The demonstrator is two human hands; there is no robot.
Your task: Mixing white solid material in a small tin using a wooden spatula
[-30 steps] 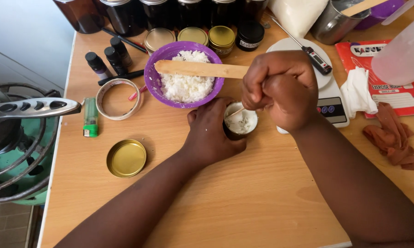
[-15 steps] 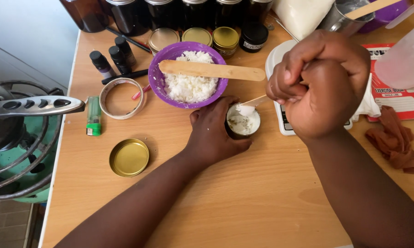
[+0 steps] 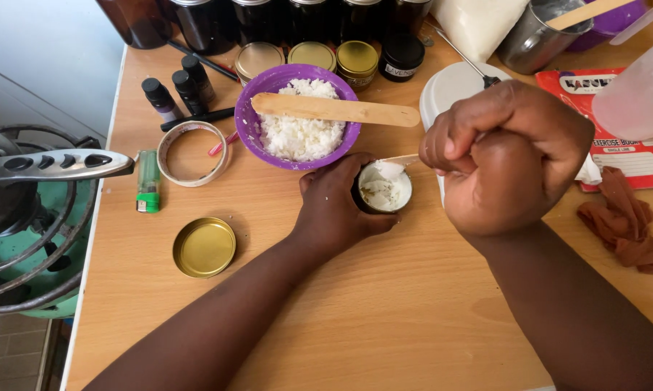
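At the centre of the frame a small dark jar [image 3: 386, 188] stands on the wooden table [image 3: 384, 318], holding white wax-like stuff flecked with darker bits. The left hand [image 3: 337, 206] wraps its fingers around the jar's left side, clamped on it. The right hand [image 3: 507, 156], right of centre, is closed in a fist on a thin wooden stick [image 3: 402, 158], whose tip carries a white lump over the jar's rim. Just above the jar sits a purple bowl [image 3: 250, 127] of white flakes, with a flat wooden spatula [image 3: 333, 110] laid across its rim. Lower left lies a gold lid [image 3: 204, 247], open side up. Left of the bowl are a roll of tape [image 3: 192, 152], a green lighter [image 3: 148, 181] and small dark dropper bottles [image 3: 178, 87]. Along the top edge stand dark jars [image 3: 268, 18] and gold-lidded tins [image 3: 312, 56]. At the right edge lies a red exercise book [image 3: 630, 156] with a white label, a rust-coloured cloth [image 3: 623, 224] below it.
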